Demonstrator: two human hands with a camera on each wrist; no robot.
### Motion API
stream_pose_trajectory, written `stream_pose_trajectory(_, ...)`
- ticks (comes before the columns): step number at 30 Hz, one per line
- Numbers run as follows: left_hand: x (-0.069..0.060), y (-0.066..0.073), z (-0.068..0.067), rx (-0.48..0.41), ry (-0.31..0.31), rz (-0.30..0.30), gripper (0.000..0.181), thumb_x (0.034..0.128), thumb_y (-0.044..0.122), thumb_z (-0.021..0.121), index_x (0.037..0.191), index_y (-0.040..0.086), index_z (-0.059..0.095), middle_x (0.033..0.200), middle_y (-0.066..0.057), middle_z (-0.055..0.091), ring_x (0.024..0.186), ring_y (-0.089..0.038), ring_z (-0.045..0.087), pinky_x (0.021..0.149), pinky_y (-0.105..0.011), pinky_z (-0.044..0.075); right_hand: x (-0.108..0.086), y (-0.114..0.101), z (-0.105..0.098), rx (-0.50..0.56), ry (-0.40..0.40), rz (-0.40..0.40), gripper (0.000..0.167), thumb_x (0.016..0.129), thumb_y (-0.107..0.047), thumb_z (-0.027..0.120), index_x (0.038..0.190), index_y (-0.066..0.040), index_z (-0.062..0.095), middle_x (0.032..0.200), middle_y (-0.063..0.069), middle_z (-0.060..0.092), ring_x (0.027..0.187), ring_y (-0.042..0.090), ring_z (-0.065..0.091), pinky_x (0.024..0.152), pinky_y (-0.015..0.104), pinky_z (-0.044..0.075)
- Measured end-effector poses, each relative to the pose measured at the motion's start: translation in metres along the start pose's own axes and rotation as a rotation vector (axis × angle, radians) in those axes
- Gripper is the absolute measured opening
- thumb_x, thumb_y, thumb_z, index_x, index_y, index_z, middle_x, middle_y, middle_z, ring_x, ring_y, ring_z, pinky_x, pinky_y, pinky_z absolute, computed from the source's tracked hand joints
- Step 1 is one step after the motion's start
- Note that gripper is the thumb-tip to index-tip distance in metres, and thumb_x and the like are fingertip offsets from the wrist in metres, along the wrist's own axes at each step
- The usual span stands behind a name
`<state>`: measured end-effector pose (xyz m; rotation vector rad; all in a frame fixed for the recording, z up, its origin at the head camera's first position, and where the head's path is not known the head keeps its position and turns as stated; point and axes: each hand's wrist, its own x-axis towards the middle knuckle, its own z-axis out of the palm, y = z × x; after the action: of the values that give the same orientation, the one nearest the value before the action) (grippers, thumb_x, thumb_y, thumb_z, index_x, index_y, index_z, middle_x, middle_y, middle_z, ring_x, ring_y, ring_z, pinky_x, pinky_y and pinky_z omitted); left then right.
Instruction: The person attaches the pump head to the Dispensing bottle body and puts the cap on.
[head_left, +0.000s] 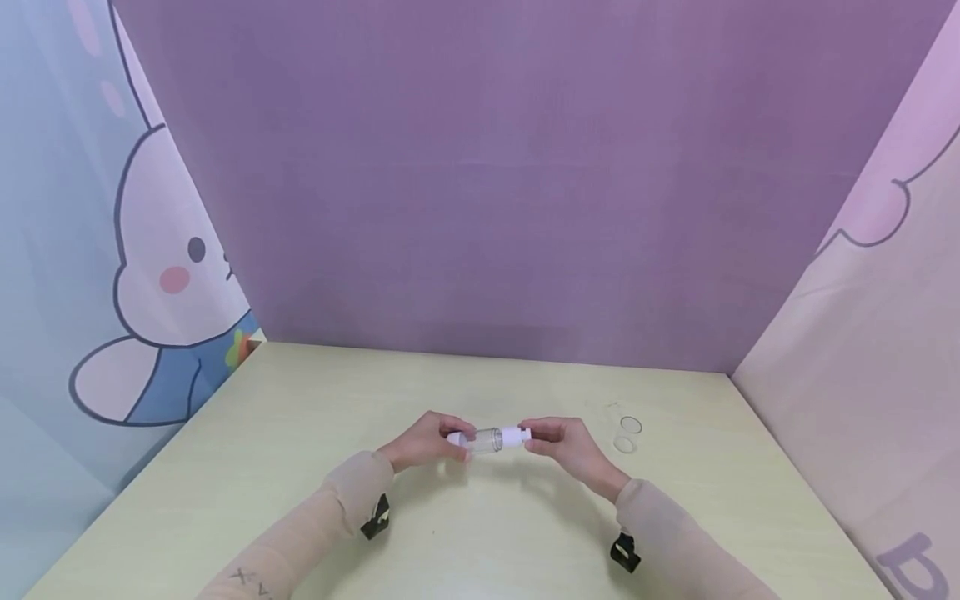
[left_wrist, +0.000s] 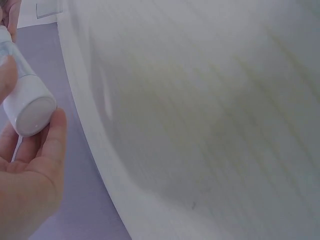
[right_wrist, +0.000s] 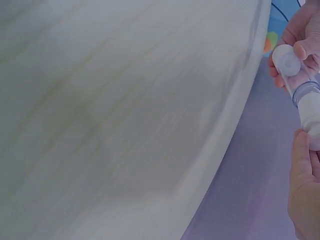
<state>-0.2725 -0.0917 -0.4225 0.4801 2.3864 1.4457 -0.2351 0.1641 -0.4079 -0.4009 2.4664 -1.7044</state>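
Observation:
A clear bottle [head_left: 483, 440] with a white base and a white pump top [head_left: 513, 437] lies level between the two hands, above the table. My left hand [head_left: 431, 440] pinches its white base end between thumb and fingers; the left wrist view shows the round white base [left_wrist: 35, 112] with fingertips around it. My right hand [head_left: 572, 450] holds the far end of the white top. In the right wrist view, the fingers of the right hand [right_wrist: 306, 185] touch the white top [right_wrist: 311, 112], and the left hand [right_wrist: 302, 40] grips the other end.
A clear cylindrical cap [head_left: 626, 437] lies on the pale table [head_left: 480, 533] to the right of the right hand. A purple panel [head_left: 480, 183] stands behind the table, with printed cloths on the left [head_left: 60, 250] and right [head_left: 885, 375].

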Motion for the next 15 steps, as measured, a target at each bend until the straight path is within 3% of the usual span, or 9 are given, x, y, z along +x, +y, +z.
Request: stream_pose_trajectory(15,-0.0005,0.0003,0.0024,0.01,-0.007,0.006,0.038,0.073,0.01,0.074,0.11,0.007,0.065,0.113,-0.009,0.063,0.097,-0.017,0.058,0.087,-0.035,0.045,-0.0004,0.0024,0.0019,-0.017,0.031,0.013,0.034,0.082,-0.016,0.067,0.113,-0.002,0.063,0.11,0.015,0.065,0.098,0.023,0.063,0.083,0.032,0.05)
